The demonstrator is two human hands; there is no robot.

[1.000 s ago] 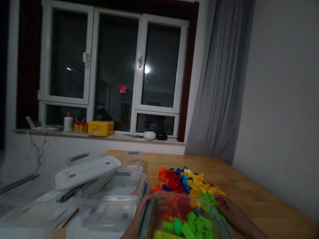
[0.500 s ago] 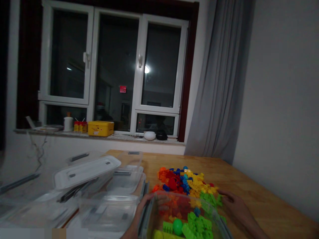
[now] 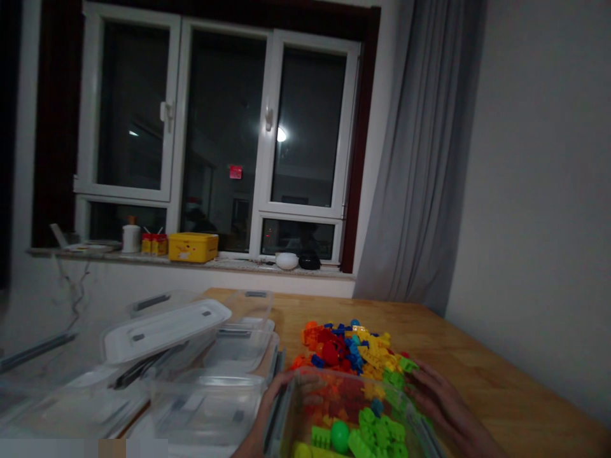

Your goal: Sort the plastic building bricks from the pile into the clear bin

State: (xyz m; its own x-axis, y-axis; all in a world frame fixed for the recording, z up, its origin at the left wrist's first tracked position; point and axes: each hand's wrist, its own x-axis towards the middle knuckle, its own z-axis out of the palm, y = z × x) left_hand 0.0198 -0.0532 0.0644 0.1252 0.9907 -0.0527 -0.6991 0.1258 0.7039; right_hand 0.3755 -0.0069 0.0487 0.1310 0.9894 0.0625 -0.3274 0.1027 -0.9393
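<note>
A clear plastic box (image 3: 279,420) with grey side clips stands at the bottom centre. Inside it lie bright green building blocks (image 3: 377,432), a green ball (image 3: 340,436) and a yellow piece (image 3: 315,451). My left hand (image 3: 267,407) grips the box's far left side, its fingers blurred behind the clear wall. Just beyond the box is a heap of red, orange, blue and yellow blocks (image 3: 377,350). At the heap's right edge my right hand (image 3: 439,397) has its fingers stretched out beside loose green blocks (image 3: 394,380), touching or nearly so.
Several clear boxes (image 3: 205,407) and a white lid (image 3: 167,327) crowd the left of the wooden table (image 3: 477,356). Behind, the windowsill carries a yellow box (image 3: 193,247) and a white bottle (image 3: 131,238). A grey curtain (image 3: 420,159) hangs at the right.
My right hand has shifted slightly left, towards the box, and its fingers have straightened. Green blocks at the heap's right edge have moved left. My left hand stays on the box.
</note>
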